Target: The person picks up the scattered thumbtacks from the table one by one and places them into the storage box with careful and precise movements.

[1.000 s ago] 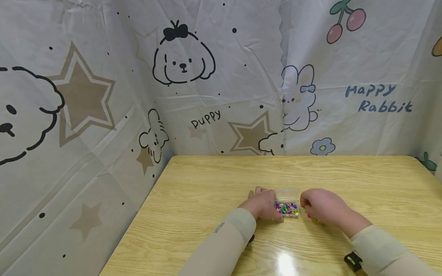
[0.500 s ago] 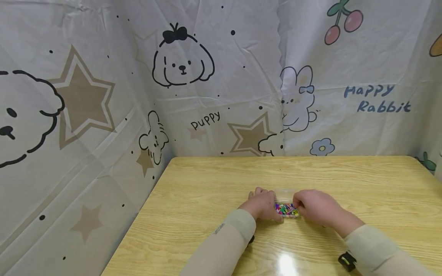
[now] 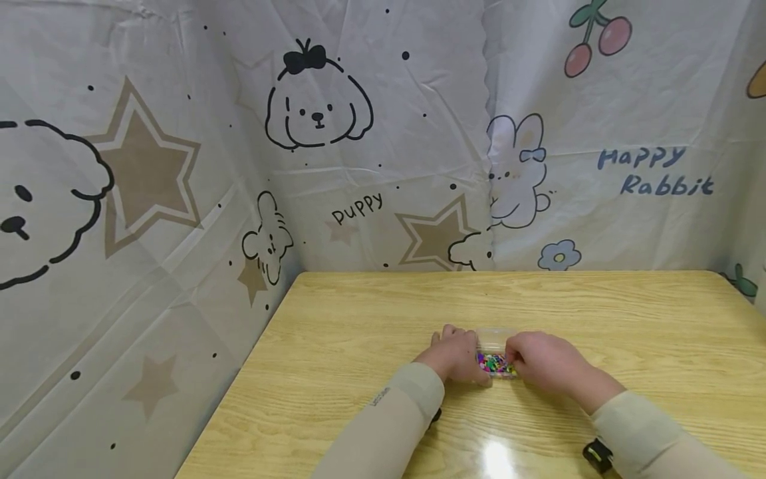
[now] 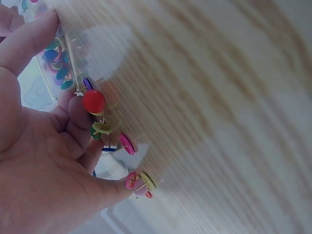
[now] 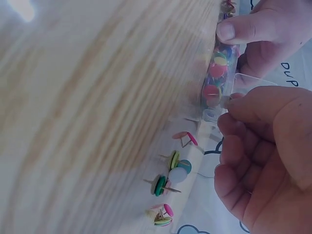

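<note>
A small clear box [image 3: 503,376] of colourful thumbtacks stands on the table with its clear lid [image 3: 494,339] raised behind. My left hand [image 3: 456,356] grips its left side, thumb towards the front. My right hand [image 3: 553,362] is at its right end, fingers curled and thumb tip [image 5: 236,103] at the box edge in the right wrist view; whether a tack is between the tips is unclear. Loose tacks [image 5: 178,174] lie right of the box, beneath my right hand. Others [image 4: 93,101] lie beside my left hand's fingers in the left wrist view.
The wooden table [image 3: 371,313] extends around both hands. Behind it and on the left hangs a white curtain [image 3: 383,153] printed with puppies, stars and a rabbit. Light glares on the table's front part.
My right hand has moved left from beside the box to its right end, covering part of the contents. My left hand has stayed on the box.
</note>
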Demonstrator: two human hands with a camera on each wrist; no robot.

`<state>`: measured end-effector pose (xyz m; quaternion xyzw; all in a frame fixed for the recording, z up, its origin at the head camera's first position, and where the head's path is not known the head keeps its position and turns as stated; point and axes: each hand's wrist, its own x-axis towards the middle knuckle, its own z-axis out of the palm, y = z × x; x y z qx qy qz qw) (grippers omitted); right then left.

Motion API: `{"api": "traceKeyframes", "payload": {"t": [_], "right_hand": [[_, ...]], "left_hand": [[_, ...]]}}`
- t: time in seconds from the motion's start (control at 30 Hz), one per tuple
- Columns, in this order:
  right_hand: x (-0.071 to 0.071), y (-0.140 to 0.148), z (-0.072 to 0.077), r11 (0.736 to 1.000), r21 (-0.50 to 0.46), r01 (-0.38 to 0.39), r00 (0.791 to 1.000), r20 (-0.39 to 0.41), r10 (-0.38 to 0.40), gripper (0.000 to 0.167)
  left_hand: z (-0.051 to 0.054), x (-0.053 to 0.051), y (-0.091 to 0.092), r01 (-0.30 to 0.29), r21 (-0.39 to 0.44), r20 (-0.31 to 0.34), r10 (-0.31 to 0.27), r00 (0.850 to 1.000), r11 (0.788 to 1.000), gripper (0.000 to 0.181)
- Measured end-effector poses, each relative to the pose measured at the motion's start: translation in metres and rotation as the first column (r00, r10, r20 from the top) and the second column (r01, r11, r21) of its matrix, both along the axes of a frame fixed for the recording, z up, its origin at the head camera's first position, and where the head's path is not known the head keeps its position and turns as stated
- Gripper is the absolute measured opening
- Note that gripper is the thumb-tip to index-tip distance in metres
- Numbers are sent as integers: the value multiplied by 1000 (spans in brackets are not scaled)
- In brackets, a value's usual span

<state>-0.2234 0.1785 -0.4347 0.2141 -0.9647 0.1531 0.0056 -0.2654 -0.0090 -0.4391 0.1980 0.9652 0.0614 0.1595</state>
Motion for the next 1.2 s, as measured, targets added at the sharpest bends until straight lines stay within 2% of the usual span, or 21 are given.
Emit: {"api": "traceKeyframes", "payload": {"t": [0.87, 1.2], "right_hand": [[1, 4, 1, 1000, 12, -24, 1000, 12, 24, 12], [0, 16, 7, 1000, 5, 12, 999, 31, -12, 11]], "left_hand": [[2, 1, 0, -4, -12, 5, 5, 1000, 1000, 67], [1, 1, 0, -11, -1, 9, 11, 1000, 1000, 70]]}}
